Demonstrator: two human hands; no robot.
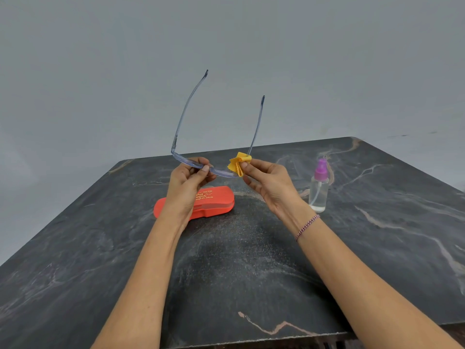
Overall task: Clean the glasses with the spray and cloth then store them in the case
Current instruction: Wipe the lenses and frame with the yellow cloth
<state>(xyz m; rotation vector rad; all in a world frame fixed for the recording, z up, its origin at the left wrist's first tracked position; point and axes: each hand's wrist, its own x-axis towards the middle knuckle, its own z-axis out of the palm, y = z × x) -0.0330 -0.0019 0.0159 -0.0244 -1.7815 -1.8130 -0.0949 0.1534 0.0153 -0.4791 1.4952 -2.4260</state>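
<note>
forearms reach from the near edge over the dark surface (239, 260). closed red case (219, 200) lies flat under the left grip (186, 185), which pinches the glasses (181, 157) at the front rim near the bridge, thumb on top and fingers curled behind. the glasses are in the air above the case, temples open and pointing up and away. the right grip (270, 183) narrowly pinches the folded yellow cloth (239, 163) against the frame's right end. spray (319, 187) stands upright, apart. the glasses are probably light, stiff, smooth and easily scratched, so hold them by the rim, not the lens.
</note>
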